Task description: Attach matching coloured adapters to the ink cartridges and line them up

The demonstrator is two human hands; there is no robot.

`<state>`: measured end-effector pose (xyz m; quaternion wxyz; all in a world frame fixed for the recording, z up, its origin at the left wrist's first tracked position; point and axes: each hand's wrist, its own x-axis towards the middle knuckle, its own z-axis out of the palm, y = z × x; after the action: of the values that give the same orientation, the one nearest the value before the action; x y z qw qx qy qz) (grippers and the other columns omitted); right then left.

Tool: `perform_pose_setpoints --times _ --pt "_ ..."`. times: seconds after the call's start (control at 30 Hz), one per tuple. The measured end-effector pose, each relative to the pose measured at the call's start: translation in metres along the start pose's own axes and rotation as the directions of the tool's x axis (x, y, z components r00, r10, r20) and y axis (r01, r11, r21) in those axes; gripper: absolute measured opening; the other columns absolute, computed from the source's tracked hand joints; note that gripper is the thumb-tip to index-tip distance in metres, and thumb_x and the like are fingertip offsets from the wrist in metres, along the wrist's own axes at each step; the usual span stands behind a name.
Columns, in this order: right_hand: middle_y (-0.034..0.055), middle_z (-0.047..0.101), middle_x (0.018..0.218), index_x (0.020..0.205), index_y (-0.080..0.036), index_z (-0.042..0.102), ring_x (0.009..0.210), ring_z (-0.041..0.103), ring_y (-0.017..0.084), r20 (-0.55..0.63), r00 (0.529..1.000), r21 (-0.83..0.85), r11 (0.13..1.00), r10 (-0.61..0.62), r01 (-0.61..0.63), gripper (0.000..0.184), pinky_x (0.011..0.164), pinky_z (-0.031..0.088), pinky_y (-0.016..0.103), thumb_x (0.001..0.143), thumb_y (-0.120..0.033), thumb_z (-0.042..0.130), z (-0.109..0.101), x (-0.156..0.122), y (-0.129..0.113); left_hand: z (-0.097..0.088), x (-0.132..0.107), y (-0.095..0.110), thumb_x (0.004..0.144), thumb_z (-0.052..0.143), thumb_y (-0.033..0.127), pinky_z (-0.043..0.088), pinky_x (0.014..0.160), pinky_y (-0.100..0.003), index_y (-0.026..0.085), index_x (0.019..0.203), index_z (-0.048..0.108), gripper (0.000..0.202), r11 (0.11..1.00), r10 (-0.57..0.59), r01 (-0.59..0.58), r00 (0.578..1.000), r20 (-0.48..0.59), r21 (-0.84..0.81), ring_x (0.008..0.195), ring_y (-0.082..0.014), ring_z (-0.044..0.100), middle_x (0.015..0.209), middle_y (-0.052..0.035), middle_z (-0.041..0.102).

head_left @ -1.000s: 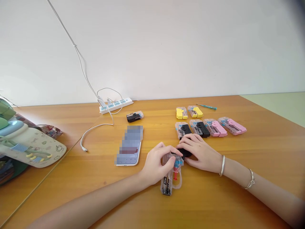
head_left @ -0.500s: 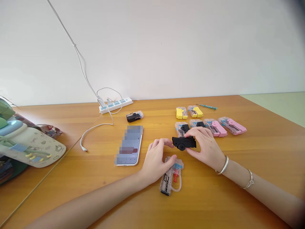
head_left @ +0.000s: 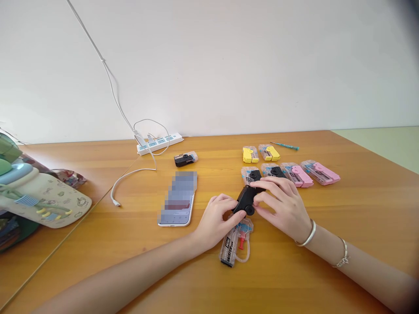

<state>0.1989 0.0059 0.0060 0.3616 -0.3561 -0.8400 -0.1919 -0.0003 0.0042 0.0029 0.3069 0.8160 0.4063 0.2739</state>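
Both of my hands grip a black plastic casing (head_left: 246,200) with a round knob, held tilted just above the table. My left hand (head_left: 218,221) pinches its lower left end between thumb and fingers. On its right side, the thumb and fingers of my right hand (head_left: 284,205) close around it and partly cover it. Below lies a clear mini water gun (head_left: 229,248) with a red trigger (head_left: 242,242) and a thin clear tube; its upper end is partly hidden by my left hand and the casing.
Folded water guns lie behind my hands: yellow (head_left: 270,153), black (head_left: 251,175) and pink (head_left: 322,172) ones. A teal screwdriver (head_left: 286,146) lies behind them. To the left are a phone (head_left: 178,198), another black water gun (head_left: 185,159), a power strip (head_left: 160,143), a white cable and a patterned bottle (head_left: 55,200).
My left hand has taken hold of the casing's left end. The casing has tilted, its left end swinging down toward me, and my right hand's fingers have shifted along it.
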Motion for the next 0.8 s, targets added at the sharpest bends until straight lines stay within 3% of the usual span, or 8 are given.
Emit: perform_pose_setpoints --times 0.1,0.2,0.43,0.53,0.63,0.8 --pt "0.0066 0.064 0.111 0.086 -0.022 0.06 0.104 0.052 0.023 0.096 0.994 -0.025 0.999 0.042 -0.04 0.007 0.091 0.038 0.04 0.082 -0.019 0.056 -0.001 0.002 -0.004 -0.001 0.002 0.0 0.09 0.044 0.03 0.039 0.081 -0.033 0.02 0.076 0.062 0.025 0.999 -0.04 0.039 0.999 -0.032 -0.038 0.083 -0.0192 0.051 0.077 -0.0008 0.064" --pt "0.0102 0.061 0.118 0.092 -0.019 0.062 0.106 0.052 0.025 0.179 0.982 -0.039 0.998 0.052 -0.046 0.015 0.094 0.036 0.043 0.082 -0.028 0.056 -0.003 0.003 -0.009 -0.001 0.002 0.0 0.09 0.043 0.03 0.041 0.082 -0.034 0.02 0.077 0.062 0.025 0.997 -0.053 0.05 0.998 -0.044 -0.059 0.084 -0.0202 0.051 0.076 -0.0013 0.064" --pt "0.0127 0.062 0.116 0.093 -0.015 0.062 0.108 0.052 0.026 0.19 0.982 -0.205 0.978 0.006 0.033 0.02 0.099 0.031 0.043 0.087 -0.029 0.05 -0.005 0.004 -0.018 0.0 -0.001 0.003 0.091 0.042 0.026 0.037 0.094 -0.034 0.022 0.082 0.063 0.024 0.998 0.042 -0.043 0.999 -0.028 -0.034 0.105 -0.021 0.046 0.094 -0.0021 0.066" --pt "0.01 0.068 0.094 0.081 -0.016 0.062 0.092 0.056 0.024 0.22 0.976 -0.228 0.972 -0.008 0.059 0.017 0.095 0.032 0.041 0.086 -0.026 0.049 -0.006 0.005 -0.022 0.001 -0.003 0.005 0.092 0.04 0.029 0.04 0.085 -0.034 0.02 0.073 0.059 0.028 0.998 0.042 -0.041 0.999 -0.02 0.056 0.093 -0.0207 0.048 0.079 -0.0028 0.063" --pt "0.0024 0.06 0.062 0.07 -0.017 0.06 0.067 0.053 0.019 0.241 0.971 -0.229 0.971 -0.011 0.068 0.016 0.084 0.036 0.037 0.082 -0.022 0.049 -0.008 0.005 -0.027 0.002 -0.006 0.006 0.091 0.041 0.029 0.039 0.077 -0.033 0.018 0.063 0.051 0.032 0.986 0.052 -0.045 0.998 -0.038 0.162 0.084 -0.0201 0.047 0.066 -0.0018 0.055" --pt "0.0018 0.054 0.056 0.065 -0.018 0.056 0.059 0.047 0.018 0.233 0.972 -0.263 0.962 -0.004 0.067 0.017 0.068 0.034 0.033 0.079 -0.018 0.046 -0.009 0.005 -0.033 0.004 -0.008 0.006 0.089 0.043 0.026 0.037 0.076 -0.033 0.018 0.062 0.05 0.029 0.971 0.075 -0.058 0.995 -0.066 0.234 0.088 -0.02 0.047 0.067 -0.0012 0.056"
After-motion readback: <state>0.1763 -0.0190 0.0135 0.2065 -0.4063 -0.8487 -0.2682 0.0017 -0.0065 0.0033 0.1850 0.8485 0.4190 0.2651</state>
